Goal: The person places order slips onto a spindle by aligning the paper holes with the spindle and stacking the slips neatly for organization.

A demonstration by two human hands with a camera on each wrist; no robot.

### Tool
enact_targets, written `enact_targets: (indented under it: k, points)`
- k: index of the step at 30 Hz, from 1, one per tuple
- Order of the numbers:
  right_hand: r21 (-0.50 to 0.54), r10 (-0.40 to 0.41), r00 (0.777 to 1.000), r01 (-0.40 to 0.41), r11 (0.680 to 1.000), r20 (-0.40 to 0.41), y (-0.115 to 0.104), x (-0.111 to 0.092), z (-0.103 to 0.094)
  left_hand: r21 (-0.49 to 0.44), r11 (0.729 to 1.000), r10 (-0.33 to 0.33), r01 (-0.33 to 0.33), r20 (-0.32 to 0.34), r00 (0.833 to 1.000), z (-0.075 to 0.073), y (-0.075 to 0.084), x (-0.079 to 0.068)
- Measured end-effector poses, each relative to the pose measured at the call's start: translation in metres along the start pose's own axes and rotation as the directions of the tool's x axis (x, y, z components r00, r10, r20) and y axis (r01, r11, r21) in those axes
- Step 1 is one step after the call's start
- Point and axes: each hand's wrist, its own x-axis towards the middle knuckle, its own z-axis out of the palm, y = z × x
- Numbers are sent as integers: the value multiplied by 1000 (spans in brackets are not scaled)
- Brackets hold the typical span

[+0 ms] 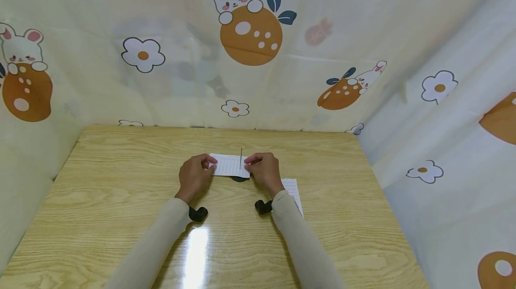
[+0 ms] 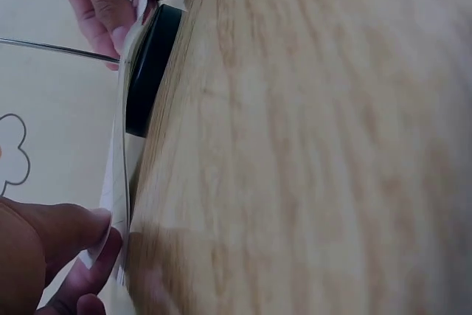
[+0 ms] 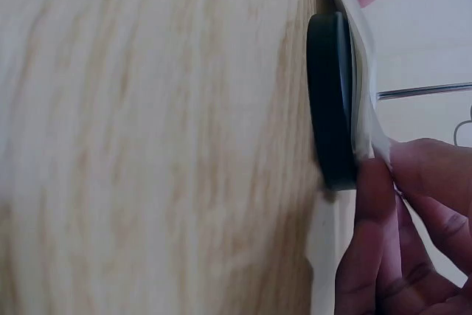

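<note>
A lined white paper slip (image 1: 226,166) lies level over a spike-type paper holder, whose thin metal spike (image 1: 241,155) rises through the slip near its right end. Below it shows the front edge of the round black base (image 1: 240,179), seen side-on in the right wrist view as a thick disc (image 3: 330,101) standing on the table. My left hand (image 1: 195,175) pinches the slip's left end between thumb and fingers. At the right end, my right hand (image 1: 265,170) pinches the edge close beside the spike. In the left wrist view, the paper (image 2: 124,160) bows slightly between both hands.
More lined paper (image 1: 293,192) lies on the wooden table (image 1: 346,217), partly hidden beneath my right wrist and sleeve. A patterned curtain (image 1: 173,87) hangs behind the table's back edge and along both sides. Each wrist carries a black camera mount (image 1: 198,214).
</note>
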Motion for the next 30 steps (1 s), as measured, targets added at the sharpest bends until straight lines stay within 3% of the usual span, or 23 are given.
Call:
enact_targets:
  k: [12,25,30]
  points:
    - [-42,-7,1000,6,999,-23,3,-1,0,89,996,14,-12,-26,1000,4,2,-1]
    - [10,-31,998,32,999,-60,11,-7,-9,62,998,21,-19,-34,999,3,0,-4]
    - [42,-19,997,23,999,-81,12,-9,-19,5,999,38,-37,-59,998,2,0,-5]
